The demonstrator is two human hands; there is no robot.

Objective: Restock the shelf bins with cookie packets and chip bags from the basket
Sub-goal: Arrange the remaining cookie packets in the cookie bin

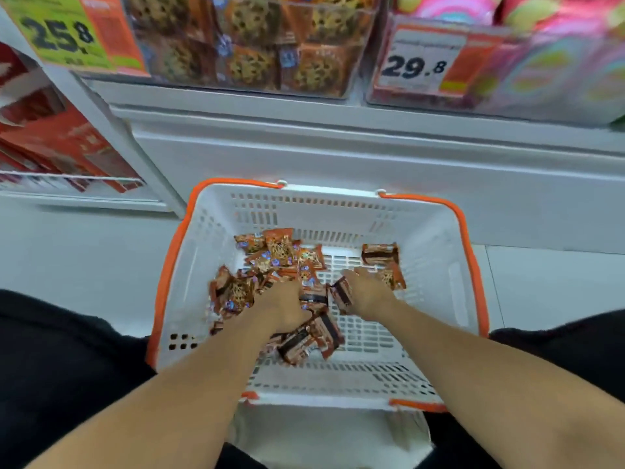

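A white basket (436, 252) with orange handles stands on the floor in front of me. Several small orange-brown cookie packets (277, 252) lie in its left and middle part. My left hand (284, 306) reaches down into the pile with its fingers curled among the packets. My right hand (368, 296) is beside it and grips a dark brown packet (341, 296) at its left side. Above, on the shelf, a clear bin (351, 45) holds the same cookie packets.
A clear bin (554, 96) of pink bags stands at the upper right behind a 29.8 price tag (419, 62). Another tag (61, 35) reads 25.8. Red boxes (57, 140) fill a lower shelf at left. My knees flank the basket.
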